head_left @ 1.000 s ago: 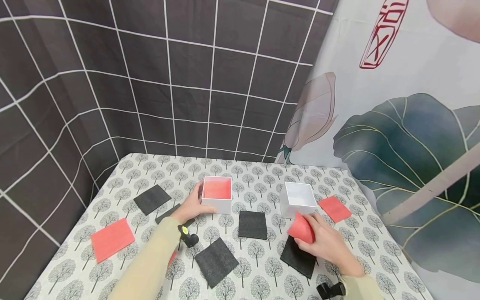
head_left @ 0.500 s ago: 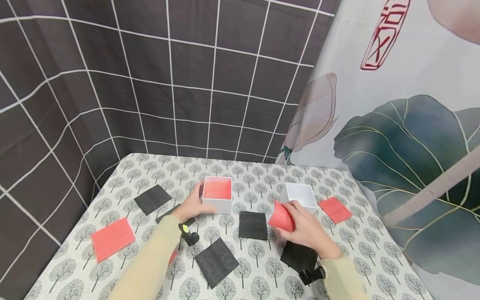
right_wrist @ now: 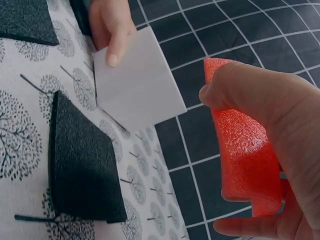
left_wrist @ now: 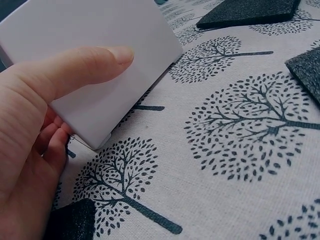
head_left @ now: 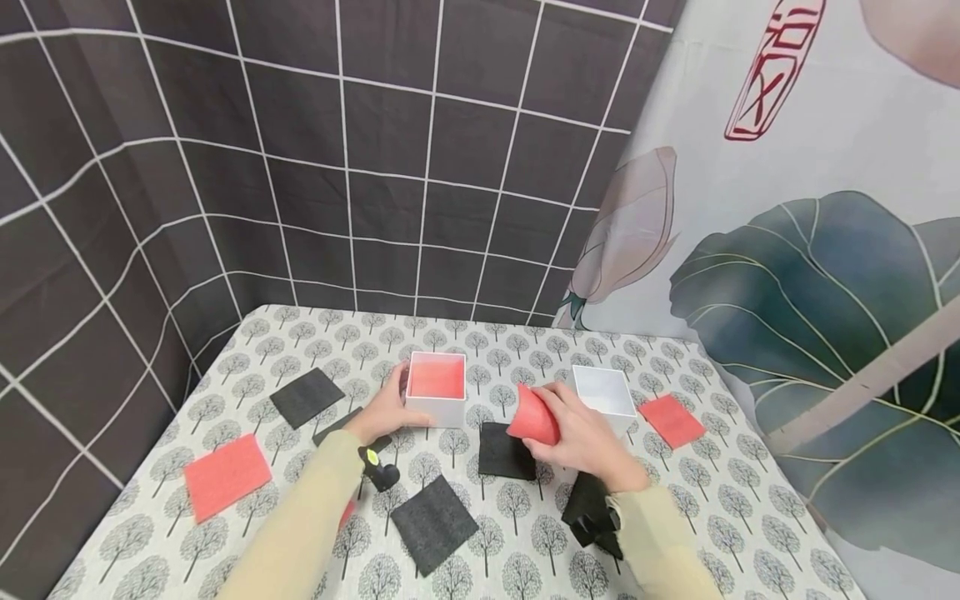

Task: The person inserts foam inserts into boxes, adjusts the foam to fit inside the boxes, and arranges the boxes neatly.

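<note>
Only the head view shows red inside the square white box (head_left: 448,413) my left hand (head_left: 384,412) grips. Right of it, my right hand (head_left: 582,430) pinches bent red foam (head_left: 534,416).

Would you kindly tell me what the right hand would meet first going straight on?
Most likely the white square open-topped box that the left hand grips, though depth is unclear.

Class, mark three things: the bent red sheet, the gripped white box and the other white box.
Bent red sheet (right_wrist: 244,152): right wrist view, middle of its curved face.
Gripped white box (head_left: 450,412): head view, front wall.
Other white box (head_left: 604,392): head view, pale interior.
</note>
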Available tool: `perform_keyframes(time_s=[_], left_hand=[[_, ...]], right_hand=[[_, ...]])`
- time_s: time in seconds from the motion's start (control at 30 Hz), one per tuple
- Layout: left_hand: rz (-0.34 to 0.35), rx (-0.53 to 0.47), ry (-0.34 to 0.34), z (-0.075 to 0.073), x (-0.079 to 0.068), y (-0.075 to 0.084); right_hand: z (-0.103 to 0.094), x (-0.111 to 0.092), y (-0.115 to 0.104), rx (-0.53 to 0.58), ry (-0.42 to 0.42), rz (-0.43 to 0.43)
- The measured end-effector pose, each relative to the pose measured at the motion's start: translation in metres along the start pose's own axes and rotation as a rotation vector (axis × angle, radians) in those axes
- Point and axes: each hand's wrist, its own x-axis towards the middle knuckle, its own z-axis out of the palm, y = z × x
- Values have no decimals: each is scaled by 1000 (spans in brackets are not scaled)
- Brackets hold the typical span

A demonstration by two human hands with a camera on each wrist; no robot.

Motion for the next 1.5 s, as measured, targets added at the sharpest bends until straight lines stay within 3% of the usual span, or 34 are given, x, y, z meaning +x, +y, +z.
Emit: perform_keyframes(time_s=[0.53,0.9,1.2,1.5], left_hand=[[13,-6,16,3,3,-2],[-8,-4,-3,-1,-4,10],[32,-11,10,1,0,-3],[40,7,-9,2,-12,19]], right_hand=[[8,24,-9,22,-13,-51],[17,44,-15,15,-26,-102],[24,59,-23,78,-110,-89],[31,76,-29,67,-129,-132]])
